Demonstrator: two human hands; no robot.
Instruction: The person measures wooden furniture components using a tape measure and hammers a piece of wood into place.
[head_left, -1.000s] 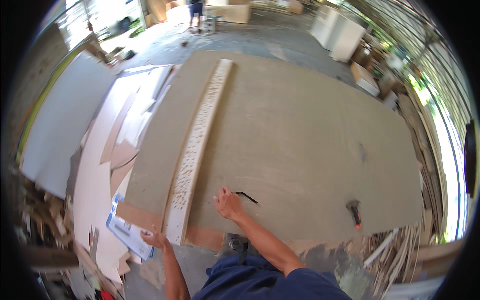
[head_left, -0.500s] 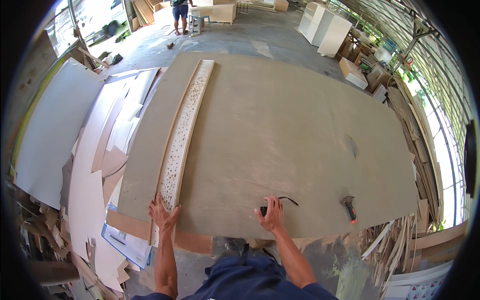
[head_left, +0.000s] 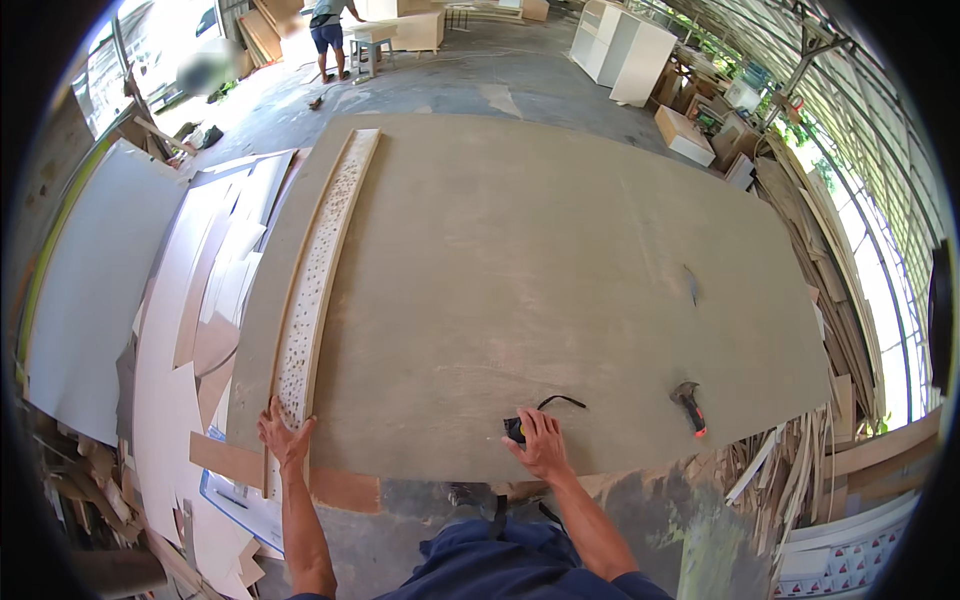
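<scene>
A long, narrow wooden panel (head_left: 322,240) with raised side edges and a speckled white face lies lengthwise near the left side of a large brown board (head_left: 500,250). My left hand (head_left: 286,437) grips its near end, thumb at the right edge and fingers over the left. To the right, my right hand (head_left: 543,446) rests on the board with its fingers closed over a black-and-yellow tape measure (head_left: 513,429), whose dark strap trails away to the right. The fingers hide part of the tape measure.
A claw hammer (head_left: 689,408) lies at the board's right. White sheets and offcuts (head_left: 165,400) and a clipboard (head_left: 235,505) are at left. Wood strips (head_left: 785,470) pile up at the right. Beyond the board, another person (head_left: 328,40) stands by a stool (head_left: 372,50).
The speckled panel has slid left across the board, with my left hand on its near end. My right hand stays at the tape measure. The whole view has shifted slightly.
</scene>
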